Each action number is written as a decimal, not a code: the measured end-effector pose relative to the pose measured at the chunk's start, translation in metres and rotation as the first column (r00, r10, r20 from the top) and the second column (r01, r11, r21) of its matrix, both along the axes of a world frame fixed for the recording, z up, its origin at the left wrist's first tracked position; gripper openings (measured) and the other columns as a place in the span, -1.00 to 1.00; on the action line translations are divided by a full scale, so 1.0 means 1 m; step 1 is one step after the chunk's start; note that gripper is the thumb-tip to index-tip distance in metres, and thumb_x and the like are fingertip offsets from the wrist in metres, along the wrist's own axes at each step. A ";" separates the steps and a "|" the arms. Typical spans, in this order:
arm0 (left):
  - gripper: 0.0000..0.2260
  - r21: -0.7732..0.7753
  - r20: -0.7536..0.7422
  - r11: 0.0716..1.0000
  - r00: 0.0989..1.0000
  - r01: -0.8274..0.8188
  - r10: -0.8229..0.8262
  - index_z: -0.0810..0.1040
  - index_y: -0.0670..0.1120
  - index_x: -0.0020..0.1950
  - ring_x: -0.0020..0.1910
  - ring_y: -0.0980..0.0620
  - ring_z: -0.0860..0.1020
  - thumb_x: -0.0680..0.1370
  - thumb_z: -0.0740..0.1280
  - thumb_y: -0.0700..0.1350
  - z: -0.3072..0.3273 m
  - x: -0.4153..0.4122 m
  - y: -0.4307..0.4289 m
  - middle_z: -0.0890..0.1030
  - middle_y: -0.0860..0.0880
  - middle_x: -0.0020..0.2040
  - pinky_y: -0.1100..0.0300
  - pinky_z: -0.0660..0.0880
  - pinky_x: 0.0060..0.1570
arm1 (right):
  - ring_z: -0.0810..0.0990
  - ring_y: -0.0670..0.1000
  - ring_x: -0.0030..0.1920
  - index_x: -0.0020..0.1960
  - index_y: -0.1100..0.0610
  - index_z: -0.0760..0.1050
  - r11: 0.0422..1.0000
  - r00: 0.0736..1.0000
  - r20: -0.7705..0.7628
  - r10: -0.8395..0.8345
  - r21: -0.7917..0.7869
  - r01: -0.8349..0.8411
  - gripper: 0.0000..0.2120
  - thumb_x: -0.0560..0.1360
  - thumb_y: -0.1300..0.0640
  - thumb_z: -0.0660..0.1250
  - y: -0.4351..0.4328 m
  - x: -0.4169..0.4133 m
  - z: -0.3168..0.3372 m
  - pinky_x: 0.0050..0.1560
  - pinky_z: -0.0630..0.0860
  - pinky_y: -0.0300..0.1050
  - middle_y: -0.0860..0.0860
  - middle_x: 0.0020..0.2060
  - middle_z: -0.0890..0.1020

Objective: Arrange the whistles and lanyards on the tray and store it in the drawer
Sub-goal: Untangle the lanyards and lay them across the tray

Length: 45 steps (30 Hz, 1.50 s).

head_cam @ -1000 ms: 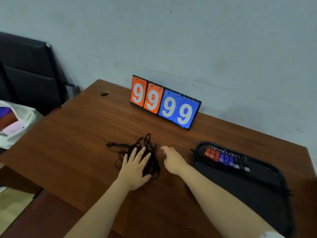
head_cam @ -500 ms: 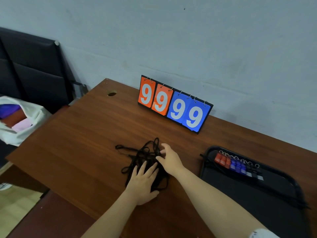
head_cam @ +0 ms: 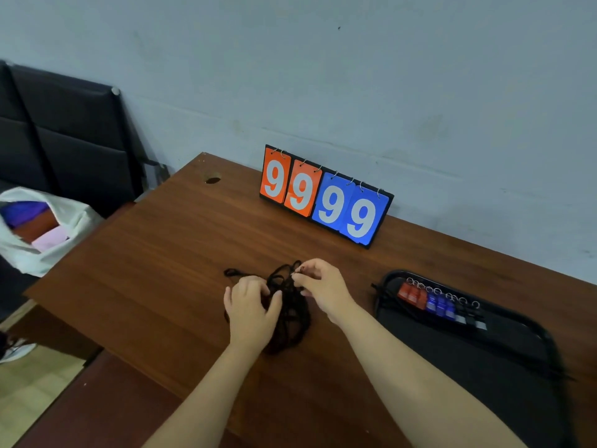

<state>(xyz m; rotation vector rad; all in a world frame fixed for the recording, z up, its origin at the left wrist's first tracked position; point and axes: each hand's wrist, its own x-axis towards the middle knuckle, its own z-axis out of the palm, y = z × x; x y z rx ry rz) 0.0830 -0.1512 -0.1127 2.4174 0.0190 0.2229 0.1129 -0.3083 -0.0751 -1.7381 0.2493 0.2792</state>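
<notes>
A tangled pile of black lanyards [head_cam: 288, 313] lies in the middle of the brown table [head_cam: 168, 253]. My left hand [head_cam: 252, 310] rests on the pile's left side with its fingers curled into the cords. My right hand [head_cam: 323, 287] pinches a cord end at the top of the pile. To the right sits a black tray [head_cam: 504, 360] with a row of red, blue and black whistles [head_cam: 436, 303] along its far edge, each with a metal ring.
A flip scoreboard [head_cam: 324, 197] showing 9999 stands at the back by the wall. Left of the table are a white bag [head_cam: 42, 234] with coloured items and dark seats [head_cam: 64, 137]. A cable hole [head_cam: 212, 180] sits near the table's far left corner.
My right hand has moved from beside the pile onto its top and pinched a cord. My left hand's fingers have curled from flat into the lanyards. The view has shifted.
</notes>
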 end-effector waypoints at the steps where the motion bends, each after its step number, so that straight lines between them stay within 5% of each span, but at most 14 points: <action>1: -0.89 -0.014 0.012 1.000 1.000 0.021 -0.021 0.51 -0.01 -0.03 0.12 0.04 0.52 0.52 0.35 -0.01 0.010 0.006 -0.005 0.54 0.08 0.01 -0.23 0.21 0.39 | 0.64 -0.09 -0.09 -0.05 0.05 0.57 0.999 0.999 0.034 0.035 -0.009 -0.035 -0.93 0.51 0.19 0.41 -0.001 -0.001 0.011 -0.14 0.59 -0.27 -0.04 -0.08 0.66; 4: -0.82 -0.027 -0.058 0.986 0.985 0.162 -0.164 0.52 -0.04 0.19 0.08 0.13 0.54 0.60 0.26 -0.09 0.037 0.015 -0.021 0.60 0.10 0.04 -0.08 0.11 0.48 | 0.59 -0.16 -0.26 -0.08 0.02 0.58 0.994 0.990 0.111 0.087 -0.072 -0.080 -0.96 0.50 0.12 0.43 -0.003 -0.003 0.040 -0.28 0.48 -0.33 -0.06 -0.15 0.65; 7: -0.86 -0.071 -0.024 0.981 0.983 0.178 -0.180 0.57 -0.07 0.06 -0.09 0.06 0.56 0.62 0.22 -0.13 0.058 0.018 -0.029 0.59 0.06 -0.13 0.08 0.48 0.14 | 0.55 -0.19 -0.38 -0.08 0.03 0.57 0.996 0.985 0.164 0.043 -0.081 -0.030 -0.97 0.51 0.09 0.42 -0.009 -0.006 0.064 -0.32 0.48 -0.32 -0.06 -0.24 0.63; 12: -0.86 -0.198 0.016 0.949 0.969 0.246 -0.248 0.53 -0.04 -0.02 -0.19 0.13 0.53 0.64 0.19 -0.12 0.086 0.019 -0.032 0.57 0.05 -0.21 0.26 0.45 -0.15 | 0.71 0.03 -0.15 -0.05 0.08 0.57 0.999 0.975 0.218 -0.038 -0.001 0.040 -0.99 0.54 0.16 0.37 -0.022 -0.014 0.096 -0.04 0.64 -0.06 0.05 -0.14 0.70; 15: -0.84 -0.265 0.029 0.918 0.954 0.296 -0.299 0.54 -0.06 -0.02 -0.32 0.17 0.50 0.64 0.18 -0.10 0.098 0.019 -0.033 0.55 0.04 -0.31 0.33 0.41 -0.25 | 0.70 0.03 -0.19 -0.13 0.08 0.49 0.997 0.948 0.309 -0.073 0.035 0.065 -0.89 0.58 0.17 0.32 -0.028 -0.014 0.121 -0.17 0.63 -0.11 0.06 -0.12 0.70; 20: -0.79 -0.191 -0.140 0.942 0.943 0.274 -0.303 0.54 -0.04 -0.06 -0.24 0.04 0.56 0.66 0.14 -0.09 0.080 0.020 -0.018 0.57 0.00 -0.28 0.13 0.49 -0.13 | 0.68 -0.01 -0.28 -0.13 0.13 0.33 0.913 0.814 0.431 -0.389 0.296 0.280 -0.83 0.64 0.20 0.18 -0.064 -0.006 0.164 -0.33 0.55 -0.20 0.08 -0.13 0.68; 27: -0.73 -0.270 -0.275 0.950 0.934 0.155 -0.231 0.52 -0.07 -0.18 -0.17 -0.11 0.58 0.66 0.14 -0.11 0.045 0.017 0.005 0.58 -0.12 -0.28 0.13 0.44 -0.13 | 0.70 0.01 -0.17 -0.04 0.18 0.32 0.714 0.580 0.435 -0.689 0.547 0.438 -0.90 0.65 0.21 0.14 -0.136 -0.017 0.172 -0.11 0.60 -0.16 0.10 -0.09 0.65; 32: -0.77 -0.230 -0.278 0.970 0.951 0.073 -0.138 0.57 -0.09 -0.08 -0.18 0.00 0.53 0.62 0.23 0.02 0.043 0.017 0.013 0.59 -0.02 -0.20 0.09 0.42 -0.19 | 0.68 0.03 -0.16 -0.04 0.21 0.35 0.600 0.465 0.402 -0.789 0.670 0.438 -0.88 0.66 0.22 0.12 -0.169 -0.034 0.174 -0.05 0.61 -0.12 0.15 -0.07 0.63; 37: -0.78 -0.206 -0.402 0.975 0.916 -0.086 -0.005 0.57 -0.15 -0.03 -0.52 0.00 0.32 0.64 0.20 -0.07 0.026 0.021 0.022 0.45 -0.04 -0.42 0.16 0.20 -0.50 | 0.68 0.03 -0.18 -0.02 0.22 0.32 0.644 0.439 0.479 -0.760 0.648 0.407 -0.89 0.67 0.21 0.11 -0.190 -0.045 0.186 -0.04 0.61 -0.11 0.15 -0.08 0.62; 42: -0.67 -0.059 -0.451 0.998 0.893 -0.035 0.004 0.52 -0.14 0.12 -0.21 -0.05 0.53 0.51 0.40 0.06 0.024 0.024 0.024 0.57 -0.09 -0.02 0.13 0.45 -0.32 | 0.67 0.01 -0.19 -0.09 0.15 0.31 0.638 0.426 0.476 -0.769 0.620 0.458 -0.85 0.67 0.20 0.11 -0.193 -0.052 0.187 -0.10 0.60 -0.15 0.12 -0.09 0.63; 45: -0.73 -0.235 -0.475 0.968 0.858 0.087 -0.193 0.51 -0.15 -0.08 -0.22 -0.02 0.54 0.43 0.51 -0.02 0.032 0.015 0.020 0.57 -0.06 -0.17 0.15 0.40 -0.29 | 0.64 -0.02 -0.12 -0.08 0.09 0.33 0.620 0.406 0.470 -0.783 0.546 0.563 -0.86 0.66 0.15 0.13 -0.200 -0.056 0.181 -0.12 0.52 -0.16 0.03 -0.11 0.68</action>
